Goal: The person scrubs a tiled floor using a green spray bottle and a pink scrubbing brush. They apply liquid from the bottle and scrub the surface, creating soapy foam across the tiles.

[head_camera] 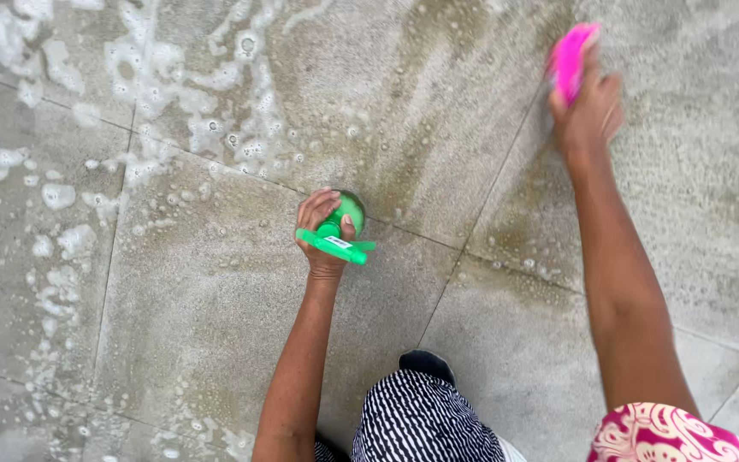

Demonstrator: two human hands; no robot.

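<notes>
The person's left hand (322, 229) is curled around a green spray bottle (341, 229), held low over the wet stone-tiled floor (215, 299), while the right hand (588, 107) is closed around a pink scrubbing brush (570, 60), pressed to the tiles further out. White soap foam (173, 77) lies in patches across the tiles to the left, and a darker wet streak runs up the middle. I'd judge the scrubbing partly done: the foamy left tiles and the brownish staining near the brush look unfinished.

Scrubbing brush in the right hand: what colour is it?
Bright pink plastic scrubbing brush, gripped by the right hand; head view.
</notes>
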